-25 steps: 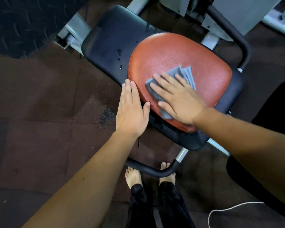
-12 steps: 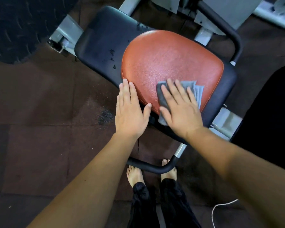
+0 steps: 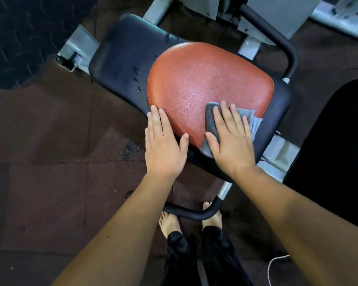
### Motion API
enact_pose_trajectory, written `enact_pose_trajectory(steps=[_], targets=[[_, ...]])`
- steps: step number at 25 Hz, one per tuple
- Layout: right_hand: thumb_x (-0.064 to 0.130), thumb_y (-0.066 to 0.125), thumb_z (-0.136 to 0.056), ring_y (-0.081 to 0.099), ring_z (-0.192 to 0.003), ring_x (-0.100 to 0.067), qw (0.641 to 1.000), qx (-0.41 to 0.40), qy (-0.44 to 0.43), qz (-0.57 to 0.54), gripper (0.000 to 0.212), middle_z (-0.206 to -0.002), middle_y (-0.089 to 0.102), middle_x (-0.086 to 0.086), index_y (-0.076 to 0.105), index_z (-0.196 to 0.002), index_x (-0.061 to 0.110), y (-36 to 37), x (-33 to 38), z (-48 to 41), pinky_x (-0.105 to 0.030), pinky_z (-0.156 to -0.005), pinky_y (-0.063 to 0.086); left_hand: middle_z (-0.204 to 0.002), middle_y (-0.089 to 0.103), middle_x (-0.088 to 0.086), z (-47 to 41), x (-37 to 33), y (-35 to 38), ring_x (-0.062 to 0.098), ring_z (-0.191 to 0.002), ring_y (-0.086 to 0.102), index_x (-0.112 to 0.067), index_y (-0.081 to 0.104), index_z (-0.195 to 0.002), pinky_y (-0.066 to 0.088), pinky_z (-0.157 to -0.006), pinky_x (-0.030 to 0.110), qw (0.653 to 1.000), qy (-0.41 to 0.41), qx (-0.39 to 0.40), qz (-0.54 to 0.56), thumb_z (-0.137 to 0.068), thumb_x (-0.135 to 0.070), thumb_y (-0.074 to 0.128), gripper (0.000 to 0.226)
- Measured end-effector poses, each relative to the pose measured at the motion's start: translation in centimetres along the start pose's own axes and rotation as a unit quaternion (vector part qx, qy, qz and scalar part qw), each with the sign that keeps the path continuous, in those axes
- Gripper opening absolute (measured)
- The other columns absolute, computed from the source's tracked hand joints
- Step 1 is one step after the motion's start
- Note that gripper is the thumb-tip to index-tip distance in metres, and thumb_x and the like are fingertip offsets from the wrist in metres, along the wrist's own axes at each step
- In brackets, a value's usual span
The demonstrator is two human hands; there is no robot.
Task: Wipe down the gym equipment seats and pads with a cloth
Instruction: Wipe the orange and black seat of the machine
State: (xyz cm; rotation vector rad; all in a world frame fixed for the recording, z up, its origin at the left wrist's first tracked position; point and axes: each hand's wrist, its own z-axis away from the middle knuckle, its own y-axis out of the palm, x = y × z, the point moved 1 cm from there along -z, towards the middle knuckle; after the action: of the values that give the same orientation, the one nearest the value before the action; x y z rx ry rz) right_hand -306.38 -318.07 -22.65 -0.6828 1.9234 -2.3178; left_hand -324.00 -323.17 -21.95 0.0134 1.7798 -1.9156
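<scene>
A rounded red-orange seat pad lies on top of a larger dark navy pad of a gym machine. My right hand lies flat with straight fingers on a grey cloth, pressing it onto the pad's near right edge. The cloth sticks out to the left of and beyond my fingers. My left hand rests flat and open on the near left rim of the seat, thumb on the red pad.
A black tubular bar curves below the seat in front of my bare feet. A black handle bar and grey machine frame stand behind and right. A white cable lies on the dark rubber floor.
My right hand has slid the cloth from the pad's middle toward its near right edge. My left hand has stayed on the seat's rim.
</scene>
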Motion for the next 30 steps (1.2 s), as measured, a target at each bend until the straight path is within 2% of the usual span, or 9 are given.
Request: enact_pose_trajectory(steps=[2, 7, 11, 13, 16, 18, 21, 24, 30], targets=[[0.049, 0.028, -0.105, 0.000, -0.157, -0.019, 1.000, -0.011, 0.020, 0.011, 0.065, -0.170, 0.006, 0.001, 0.012, -0.163, 0.023, -0.7, -2.3, -2.4, -0.048, -0.127, 0.004, -0.172, -0.008, 0.014, -0.1, 0.0, 0.1, 0.027, -0.159, -0.005, -0.004, 0.002, -0.163, 0.015, -0.128, 0.048, 1.000, -0.002, 0.004, 0.000, -0.103, -0.048, 0.048, 0.087], [0.046, 0.028, -0.104, 0.001, -0.157, -0.024, 0.982, -0.059, 0.178, -0.030, 0.067, -0.171, 0.007, -0.004, 0.012, -0.163, 0.019, -3.1, -3.9, -10.0, -0.051, -0.126, 0.005, -0.172, -0.006, 0.014, 0.1, -0.1, 0.1, 0.028, -0.159, -0.003, -0.004, 0.003, -0.163, 0.015, -0.128, 0.049, 1.000, -0.004, 0.002, 0.002, -0.103, -0.048, 0.048, 0.086], [0.052, 0.025, -0.103, -0.006, -0.157, -0.021, 1.000, 0.003, 0.016, 0.009, 0.069, -0.170, -0.003, -0.001, 0.008, -0.163, 0.022, -0.4, 0.6, -0.4, -0.049, -0.127, 0.001, -0.172, -0.003, 0.016, 0.2, -0.2, -0.1, 0.030, -0.159, 0.000, -0.003, 0.007, -0.163, 0.018, -0.127, 0.050, 1.000, -0.010, -0.005, -0.001, -0.102, -0.048, 0.050, 0.087], [0.052, 0.030, -0.103, -0.006, -0.157, -0.020, 1.000, 0.005, -0.011, 0.012, 0.067, -0.171, -0.001, 0.000, 0.012, -0.162, 0.026, -0.3, -0.5, -0.1, -0.047, -0.127, 0.000, -0.171, -0.003, 0.018, 0.2, -0.1, -0.1, 0.031, -0.159, 0.001, -0.002, 0.008, -0.162, 0.018, -0.127, 0.049, 1.000, -0.013, -0.006, 0.007, -0.101, -0.049, 0.051, 0.089], [0.050, 0.031, -0.102, 0.001, -0.157, -0.024, 0.990, -0.051, 0.130, -0.016, 0.066, -0.171, 0.005, -0.004, 0.016, -0.162, 0.025, -2.5, -2.7, -9.3, -0.050, -0.127, 0.003, -0.171, -0.005, 0.016, -0.1, 0.2, 0.0, 0.029, -0.159, -0.002, -0.002, 0.005, -0.163, 0.018, -0.128, 0.048, 1.000, -0.013, -0.001, 0.019, -0.100, -0.053, 0.050, 0.092], [0.048, 0.031, -0.102, 0.002, -0.157, -0.025, 0.985, -0.052, 0.160, -0.029, 0.067, -0.171, 0.007, -0.005, 0.015, -0.162, 0.023, -3.8, -2.1, -13.9, -0.051, -0.126, 0.005, -0.172, -0.006, 0.015, -0.4, 0.6, 0.0, 0.027, -0.159, -0.004, -0.003, 0.003, -0.163, 0.017, -0.128, 0.048, 0.999, -0.017, -0.001, 0.030, -0.098, -0.055, 0.052, 0.097], [0.050, 0.026, -0.104, -0.003, -0.157, -0.025, 0.999, -0.021, 0.033, 0.031, 0.068, -0.170, -0.001, -0.004, 0.007, -0.163, 0.022, -2.1, 1.5, -9.1, -0.050, -0.127, 0.003, -0.172, -0.004, 0.015, -0.8, 1.0, -0.5, 0.028, -0.159, -0.002, -0.003, 0.002, -0.163, 0.020, -0.127, 0.050, 0.999, -0.018, 0.004, 0.039, -0.095, -0.057, 0.057, 0.103], [0.052, 0.032, -0.102, -0.001, -0.157, -0.021, 0.990, 0.022, -0.129, 0.059, 0.068, -0.171, 0.004, -0.001, 0.015, -0.162, 0.024, -0.9, 1.4, -2.4, -0.052, -0.126, 0.009, -0.172, -0.002, 0.015, -1.6, 1.8, -1.0, 0.028, -0.159, -0.001, -0.003, 0.003, -0.163, 0.020, -0.127, 0.050, 0.999, -0.011, 0.010, 0.038, -0.094, -0.057, 0.060, 0.104], [0.052, 0.035, -0.101, 0.007, -0.157, -0.020, 0.997, -0.011, -0.067, 0.036, 0.067, -0.170, 0.012, 0.001, 0.020, -0.161, 0.027, -3.7, 4.2, -18.3, -0.045, -0.126, 0.006, -0.173, -0.007, 0.005, -2.8, 3.5, -1.7, 0.018, -0.159, -0.008, -0.008, -0.002, -0.164, 0.013, -0.129, 0.043, 0.997, 0.021, 0.049, 0.055, -0.096, -0.057, 0.056, 0.101]])
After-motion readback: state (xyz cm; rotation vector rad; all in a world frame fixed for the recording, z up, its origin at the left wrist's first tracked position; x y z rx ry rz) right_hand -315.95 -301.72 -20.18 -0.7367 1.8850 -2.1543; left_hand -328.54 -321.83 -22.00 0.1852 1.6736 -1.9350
